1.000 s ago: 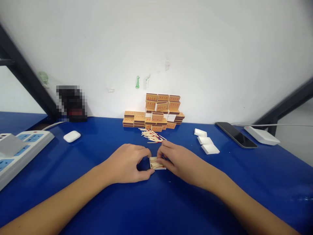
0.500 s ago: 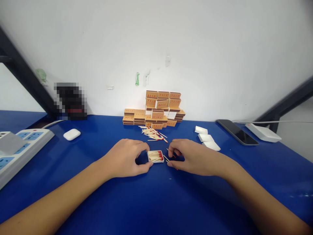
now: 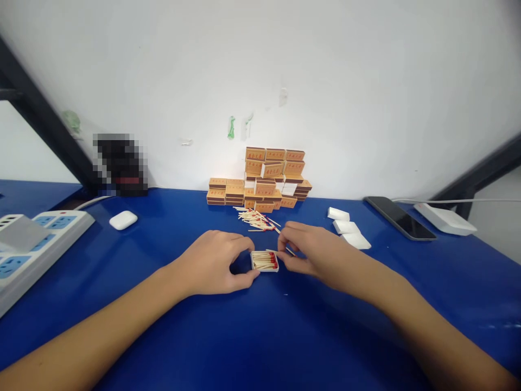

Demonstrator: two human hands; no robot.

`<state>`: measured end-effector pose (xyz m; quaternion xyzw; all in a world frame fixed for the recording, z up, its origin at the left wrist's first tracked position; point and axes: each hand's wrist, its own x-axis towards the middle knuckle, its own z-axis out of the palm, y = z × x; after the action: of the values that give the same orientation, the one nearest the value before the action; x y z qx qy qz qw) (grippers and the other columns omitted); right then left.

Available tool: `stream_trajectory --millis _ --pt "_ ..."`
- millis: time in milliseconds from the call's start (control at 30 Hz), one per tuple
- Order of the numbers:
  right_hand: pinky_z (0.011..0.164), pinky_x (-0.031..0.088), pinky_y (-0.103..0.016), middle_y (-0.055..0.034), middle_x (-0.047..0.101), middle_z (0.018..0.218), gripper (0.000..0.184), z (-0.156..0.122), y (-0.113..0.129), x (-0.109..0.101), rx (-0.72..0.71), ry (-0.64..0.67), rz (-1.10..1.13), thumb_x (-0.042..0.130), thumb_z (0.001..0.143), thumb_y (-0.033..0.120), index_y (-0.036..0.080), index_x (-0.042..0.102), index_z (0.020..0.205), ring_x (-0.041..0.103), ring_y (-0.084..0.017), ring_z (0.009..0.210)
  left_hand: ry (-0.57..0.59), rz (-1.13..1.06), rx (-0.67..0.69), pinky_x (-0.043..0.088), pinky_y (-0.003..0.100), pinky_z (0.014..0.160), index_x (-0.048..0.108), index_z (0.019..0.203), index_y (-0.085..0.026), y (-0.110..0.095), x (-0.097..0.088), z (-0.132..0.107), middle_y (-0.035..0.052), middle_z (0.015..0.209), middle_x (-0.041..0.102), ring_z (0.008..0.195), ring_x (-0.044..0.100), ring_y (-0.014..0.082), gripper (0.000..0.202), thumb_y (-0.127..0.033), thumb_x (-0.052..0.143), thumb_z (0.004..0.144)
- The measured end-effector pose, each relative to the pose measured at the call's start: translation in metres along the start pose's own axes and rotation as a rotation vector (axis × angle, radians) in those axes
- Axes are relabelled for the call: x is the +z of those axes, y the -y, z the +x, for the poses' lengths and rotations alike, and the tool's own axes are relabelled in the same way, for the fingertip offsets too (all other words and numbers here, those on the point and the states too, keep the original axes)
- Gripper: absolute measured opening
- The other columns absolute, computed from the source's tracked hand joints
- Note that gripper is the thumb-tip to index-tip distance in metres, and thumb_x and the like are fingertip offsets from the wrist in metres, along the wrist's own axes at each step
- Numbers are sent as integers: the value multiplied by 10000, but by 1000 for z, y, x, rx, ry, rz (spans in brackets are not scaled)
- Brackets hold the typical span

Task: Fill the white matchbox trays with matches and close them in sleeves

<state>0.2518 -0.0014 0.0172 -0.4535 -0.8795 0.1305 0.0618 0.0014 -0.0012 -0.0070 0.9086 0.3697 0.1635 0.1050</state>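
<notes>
A small white matchbox tray lies on the blue table, packed with matches whose red heads point right. My left hand holds its left end between thumb and fingers. At the tray's right end, my right hand is closed in a pinch on a few matches, one of them reaching to the tray's upper right edge. How many it holds is partly hidden by the fingers. Behind the tray lies a loose pile of matches.
Orange matchboxes are stacked against the wall. Several folded white pieces and a dark phone lie to the right, with a white device beyond. On the left are a white case and a power strip.
My right hand has moved left and slightly up to the tray, pinching matches that lay beside it. My left hand stays on the tray. The view has shifted slightly.
</notes>
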Motion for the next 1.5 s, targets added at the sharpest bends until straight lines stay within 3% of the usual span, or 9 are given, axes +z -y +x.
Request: stream_trajectory --millis 233,367,633,867,1100,1300,1500 --pt "581 370 -295 -66 679 906 205 9 21 19 -126 -53 -220 511 1026 184 167 657 883 608 -158 651 12 -3 19 369 290 574 694 931 -185 0 3 -2 -23 710 612 590 540 139 236 -414 677 876" --pt "601 400 -287 -63 679 923 197 5 14 16 -156 -105 -144 498 1030 178 176 651 906 600 -144 652 9 -3 19 379 289 572 704 951 -183 2 4 -1 -24 706 611 584 542 135 259 -431 675 883" --pt "657 426 -302 -30 682 961 113 -5 1 -2 -66 9 82 600 1016 301 233 664 953 614 -169 773 -5 -8 19 380 269 560 723 985 -199 2 3 -1 -20 698 629 578 560 132 251 -423 683 878" --pt "674 432 -299 -15 665 921 26 -8 -8 2 -15 78 131 624 951 250 239 645 941 582 -171 790 -3 3 11 384 277 562 729 1020 -193 3 3 -1 -18 701 632 579 557 136 287 -440 678 884" --pt "629 402 -283 -7 643 849 58 -3 -3 0 -33 -7 131 609 937 214 226 650 899 558 -154 721 -3 7 19 406 278 570 722 1003 -197 2 3 -1 -19 702 624 589 574 137 271 -437 679 886" --pt "659 402 -278 -25 661 958 103 0 4 5 -92 -64 68 588 940 150 224 656 966 587 -153 765 4 5 22 389 279 568 729 1006 -198 1 2 -1 -20 704 630 575 560 135 255 -417 683 883" --pt "643 390 -284 -22 652 868 106 0 -10 -4 -16 -186 -1 565 968 200 220 660 926 581 -163 744 6 -2 18 393 276 583 729 1033 -194 2 3 -2 -16 713 639 593 568 139 280 -429 674 890"
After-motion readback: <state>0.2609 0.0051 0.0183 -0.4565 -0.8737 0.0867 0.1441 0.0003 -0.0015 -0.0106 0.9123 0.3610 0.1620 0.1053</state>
